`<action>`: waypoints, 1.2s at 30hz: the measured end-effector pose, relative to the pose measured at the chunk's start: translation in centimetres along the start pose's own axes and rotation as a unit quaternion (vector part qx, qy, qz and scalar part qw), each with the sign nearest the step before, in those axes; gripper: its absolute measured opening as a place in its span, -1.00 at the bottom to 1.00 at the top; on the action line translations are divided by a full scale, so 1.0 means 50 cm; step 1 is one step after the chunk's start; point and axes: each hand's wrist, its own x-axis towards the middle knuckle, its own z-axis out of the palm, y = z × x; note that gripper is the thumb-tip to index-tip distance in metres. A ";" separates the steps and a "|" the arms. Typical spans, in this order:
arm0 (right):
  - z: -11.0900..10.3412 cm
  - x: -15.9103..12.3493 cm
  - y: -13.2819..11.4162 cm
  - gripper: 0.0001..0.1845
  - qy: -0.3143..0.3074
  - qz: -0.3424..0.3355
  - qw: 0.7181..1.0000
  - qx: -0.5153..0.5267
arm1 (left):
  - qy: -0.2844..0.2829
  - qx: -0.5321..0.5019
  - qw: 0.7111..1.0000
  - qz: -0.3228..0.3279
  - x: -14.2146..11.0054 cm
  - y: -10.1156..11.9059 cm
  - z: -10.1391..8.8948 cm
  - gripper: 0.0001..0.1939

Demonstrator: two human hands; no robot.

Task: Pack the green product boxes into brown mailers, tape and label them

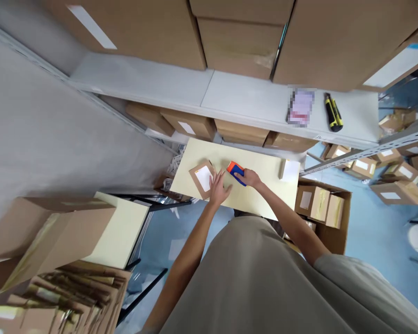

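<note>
My right hand [250,178] is closed around a blue-and-orange handheld object [235,170], held over the pale tabletop; its exact kind is too small to make out. Fingers spread, my left hand [218,189] rests at the right edge of a small cardboard parcel [196,179] with a white label [204,178] on its top face. The parcel lies at an angle on the left part of the table [264,168]. Some fingertips overlap the label's edge, and whether they press on it I cannot tell.
A stack of white labels [290,170] sits at the table's right end. On the shelf [244,97] above lie a box cutter [333,112] and a blurred-out item [301,107]. An open carton [344,222] of parcels stands right; flattened cardboard [73,297] fills the lower left.
</note>
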 end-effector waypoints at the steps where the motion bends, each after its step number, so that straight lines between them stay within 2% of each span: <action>1: -0.012 -0.008 -0.003 -0.46 0.010 0.003 0.999 0.030 | 0.031 -0.009 0.999 0.019 0.003 0.024 -0.002 -0.29; 5: -0.084 -0.044 -0.034 -0.62 0.091 -0.029 0.990 0.108 | 0.114 -0.035 0.989 0.089 0.029 0.117 -0.030 -0.45; 10: -0.220 -0.081 -0.079 -0.63 0.198 -0.117 0.968 0.101 | 0.206 -0.065 0.959 0.184 0.095 0.194 -0.102 -0.51; 14: -0.323 -0.074 -0.113 -0.64 0.270 -0.182 0.941 0.087 | 0.286 -0.106 0.919 0.250 0.170 0.240 -0.155 -0.50; 18: -0.397 -0.044 -0.142 -0.65 0.335 -0.221 0.913 0.069 | 0.333 -0.172 0.887 0.269 0.247 0.282 -0.186 -0.48; 21: -0.429 -0.018 -0.155 -0.60 0.356 -0.222 0.906 0.051 | 0.335 -0.218 0.877 0.265 0.293 0.303 -0.193 -0.45; 25: -0.451 0.017 -0.164 -0.54 0.378 -0.220 0.899 0.029 | 0.338 -0.263 0.871 0.240 0.337 0.317 -0.189 -0.45; 31: -0.469 0.054 -0.181 -0.47 0.365 -0.200 0.909 -0.022 | 0.351 -0.298 0.867 0.189 0.373 0.334 -0.173 -0.41; 36: -0.470 0.087 -0.186 -0.44 0.377 -0.228 0.897 -0.039 | 0.366 -0.319 0.864 0.132 0.397 0.343 -0.159 -0.41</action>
